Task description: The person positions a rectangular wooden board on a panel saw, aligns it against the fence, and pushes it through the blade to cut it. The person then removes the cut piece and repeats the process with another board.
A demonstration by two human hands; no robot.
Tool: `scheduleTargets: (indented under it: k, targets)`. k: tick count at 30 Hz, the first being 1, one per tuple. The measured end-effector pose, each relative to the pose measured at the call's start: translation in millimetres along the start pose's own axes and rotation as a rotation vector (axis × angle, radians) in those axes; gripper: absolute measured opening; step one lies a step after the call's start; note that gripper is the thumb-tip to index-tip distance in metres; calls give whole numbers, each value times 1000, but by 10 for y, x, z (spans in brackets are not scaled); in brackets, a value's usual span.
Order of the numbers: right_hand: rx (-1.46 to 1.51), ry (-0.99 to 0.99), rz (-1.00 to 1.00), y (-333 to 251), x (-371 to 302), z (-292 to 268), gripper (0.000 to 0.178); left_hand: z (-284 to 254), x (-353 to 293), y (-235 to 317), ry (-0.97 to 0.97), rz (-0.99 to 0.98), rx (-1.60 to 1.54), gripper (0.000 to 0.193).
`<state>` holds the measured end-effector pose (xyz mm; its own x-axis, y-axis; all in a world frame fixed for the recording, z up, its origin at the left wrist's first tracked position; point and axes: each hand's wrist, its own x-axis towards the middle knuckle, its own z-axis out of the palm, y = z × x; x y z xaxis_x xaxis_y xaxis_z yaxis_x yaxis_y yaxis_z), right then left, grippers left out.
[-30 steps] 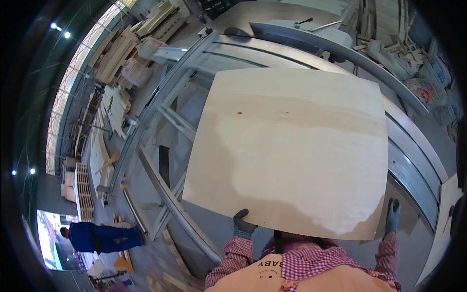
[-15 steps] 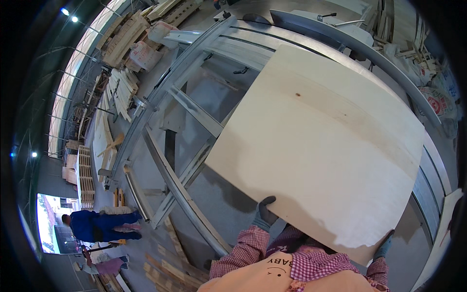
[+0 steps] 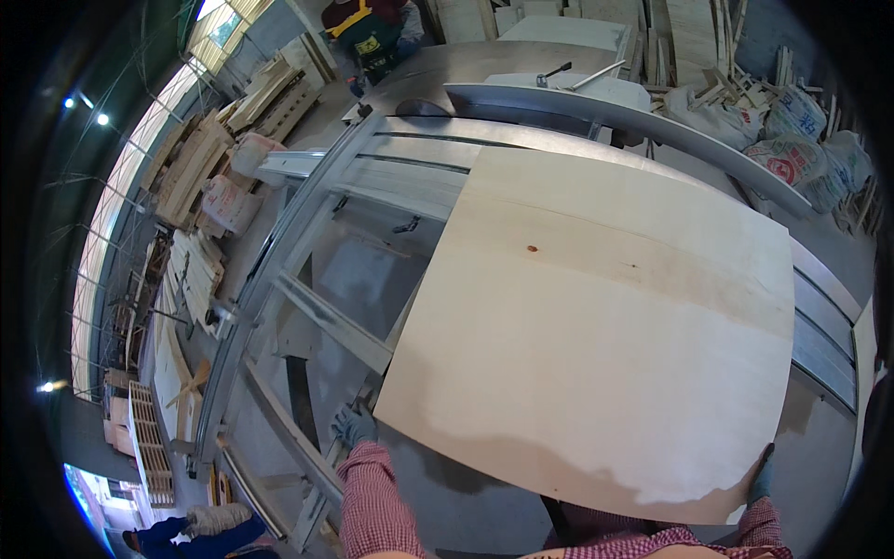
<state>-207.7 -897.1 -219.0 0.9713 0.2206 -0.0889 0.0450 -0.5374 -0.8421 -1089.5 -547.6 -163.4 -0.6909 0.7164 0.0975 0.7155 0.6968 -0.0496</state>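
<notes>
A large pale plywood board (image 3: 596, 345) with a small brown knot lies across a metal-framed machine table, its near edge close to my body. My left hand (image 3: 354, 426), in a grey glove, is beside the board's near left corner, over a metal rail (image 3: 312, 447) of the frame. Its fingers look apart, with nothing seen in them. At the near right corner, my gloved right hand (image 3: 763, 477) grips the board's side edge; part of its fingers is hidden.
A long curved-looking metal fence (image 3: 633, 126) runs behind the board. A dark round disc (image 3: 421, 109) sits at the table's far left. Another person (image 3: 377, 42) stands beyond it. Filled sacks (image 3: 787, 160) are at far right, stacked planks (image 3: 200, 168) at far left.
My left hand has left the board's near edge and moved left to the rail by its corner. My right hand stays on the right edge. The view has shifted, showing the person beyond the table.
</notes>
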Motion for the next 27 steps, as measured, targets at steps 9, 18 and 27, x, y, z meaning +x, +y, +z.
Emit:
scheduleTargets:
  k: [9,18,27]
  targets:
    - [-87,-7,36,108,71,-237,79,-124,79,-30,-77,-86,-62,57]
    - [-156,-32,91,125,247,-395,83,-131,4,0,-109,-26,-54,56]
    - [-30,-222,127,-11,558,-462,81,-150,-188,-31,-100,34,-132,54]
